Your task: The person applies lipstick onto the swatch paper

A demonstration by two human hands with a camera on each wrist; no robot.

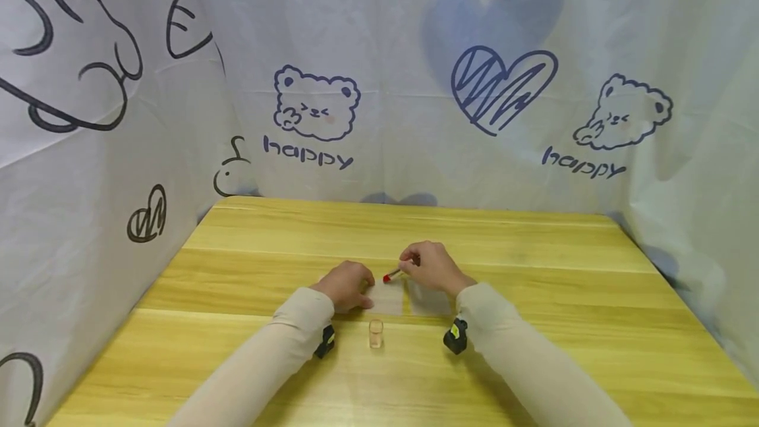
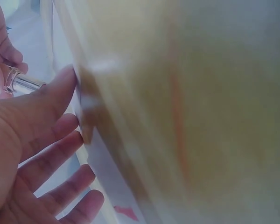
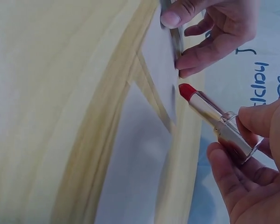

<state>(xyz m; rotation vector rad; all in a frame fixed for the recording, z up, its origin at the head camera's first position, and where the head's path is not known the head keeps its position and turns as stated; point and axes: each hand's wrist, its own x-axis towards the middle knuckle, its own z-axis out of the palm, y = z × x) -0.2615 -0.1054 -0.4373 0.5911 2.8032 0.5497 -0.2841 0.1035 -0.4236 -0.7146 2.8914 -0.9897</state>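
My right hand (image 1: 435, 269) holds an uncapped lipstick (image 3: 207, 109) by its shiny metallic base, between thumb and fingers. Its red tip points down and left, over the far part of a white sheet of paper (image 1: 388, 298). At that sheet's left side rests my left hand (image 1: 348, 285), palm down; the left wrist view shows its fingers (image 2: 67, 186) spread and loosely bent, holding nothing. A second white sheet (image 3: 133, 158) lies beside the first, under the right wrist. Nearer me on the table stands a small clear amber-tinted cap (image 1: 376, 335).
The wooden table (image 1: 534, 348) carries everything. White cloth (image 1: 409, 150) printed with hearts, bears and "happy" hangs behind and at both sides. Each wrist wears a black camera (image 1: 455, 337). A small red patch (image 2: 126, 213) shows low in the left wrist view.
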